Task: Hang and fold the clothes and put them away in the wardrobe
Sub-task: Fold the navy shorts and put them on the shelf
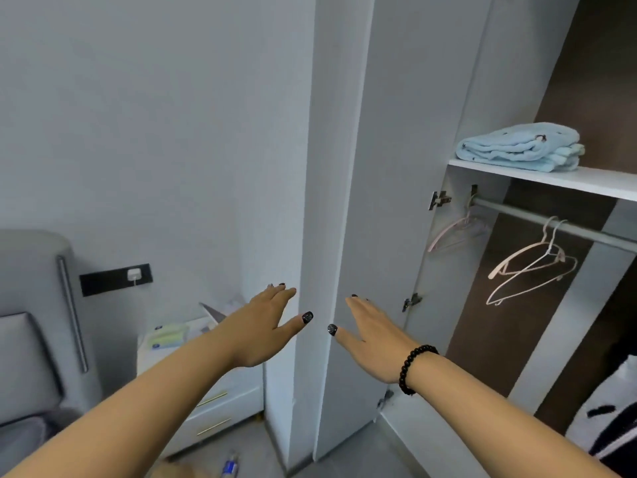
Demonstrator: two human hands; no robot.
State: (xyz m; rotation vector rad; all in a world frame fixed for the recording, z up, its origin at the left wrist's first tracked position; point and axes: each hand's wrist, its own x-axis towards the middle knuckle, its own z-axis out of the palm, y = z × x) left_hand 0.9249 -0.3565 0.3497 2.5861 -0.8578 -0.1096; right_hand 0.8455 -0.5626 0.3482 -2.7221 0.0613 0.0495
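The black-and-white garment (606,419) at the lower right is cut off by the frame edge; the rail (551,222) runs out of view to the right; the pink hanger (455,232) is faint; the floor bottle (230,466) is blurred.

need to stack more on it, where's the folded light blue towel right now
In the head view, the folded light blue towel lies upper right on the white wardrobe shelf, just above the grey hanging rail.
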